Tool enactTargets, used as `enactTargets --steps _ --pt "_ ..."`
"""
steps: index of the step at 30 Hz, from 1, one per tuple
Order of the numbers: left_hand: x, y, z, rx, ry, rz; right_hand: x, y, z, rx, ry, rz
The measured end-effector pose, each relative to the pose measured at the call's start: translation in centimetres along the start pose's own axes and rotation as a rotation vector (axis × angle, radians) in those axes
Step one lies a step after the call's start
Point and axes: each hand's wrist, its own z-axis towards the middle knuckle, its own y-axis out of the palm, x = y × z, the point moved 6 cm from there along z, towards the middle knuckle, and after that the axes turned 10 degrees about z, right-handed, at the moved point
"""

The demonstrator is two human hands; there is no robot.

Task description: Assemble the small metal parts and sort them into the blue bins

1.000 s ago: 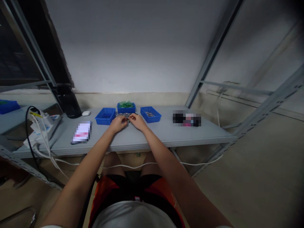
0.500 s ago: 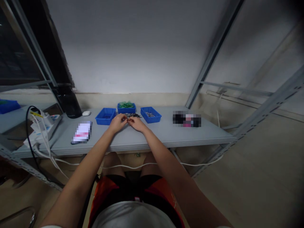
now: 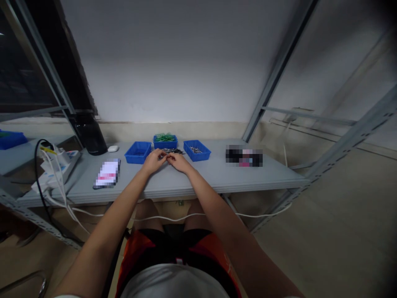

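My left hand [image 3: 154, 160] and my right hand [image 3: 179, 161] meet fingertip to fingertip over the table, both closed in a pinch. Whatever they hold between them is too small to make out. Just behind my fingers lies a pile of thin dark pieces [image 3: 176, 151]. Beyond the pile stands a blue tray [image 3: 165, 145] heaped with green pieces. To the left of my left hand is a second blue tray [image 3: 137, 159] with a few dark bits at its bottom. On the right, another blue tray [image 3: 201, 156] contains thin silvery pieces.
A blurred-out phone-like object [image 3: 107, 174], a white case [image 3: 113, 148] and a black bottle [image 3: 90, 133] are on the left, near a power strip [image 3: 58, 171] with cables. A pixelated dark item [image 3: 244, 156] lies at right. Metal posts [image 3: 279, 74] frame the table [image 3: 217, 178].
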Motion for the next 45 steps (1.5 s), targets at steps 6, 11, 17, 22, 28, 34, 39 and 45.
enactTargets --steps 6,11,17,22,28,34,39,45 --pt "-0.7 0.0 0.0 0.037 -0.061 -0.018 -0.1 -0.8 0.1 0.117 0.012 0.033" --pt "-0.8 0.5 0.1 -0.032 -0.065 0.029 -0.5 -1.0 0.1 0.145 0.002 0.057" --pt "-0.3 0.6 0.1 -0.086 -0.023 0.053 -0.3 -0.4 0.1 0.063 0.027 0.006" --pt "-0.7 1.0 0.2 -0.087 -0.028 0.049 0.1 -0.2 0.3 0.037 0.052 0.114" --pt "-1.1 1.0 0.3 -0.061 -0.002 -0.004 1.0 -0.1 0.3 0.006 0.163 0.269" --pt "-0.9 0.6 0.3 -0.045 0.024 -0.028 1.2 -0.2 0.4 0.015 0.194 0.296" --pt "-0.9 1.0 0.1 -0.082 0.009 0.037 0.7 -0.8 0.5 0.148 0.040 0.207" --pt "-1.0 1.4 0.1 -0.113 0.003 0.077 0.1 -0.9 0.5 0.155 -0.020 0.124"
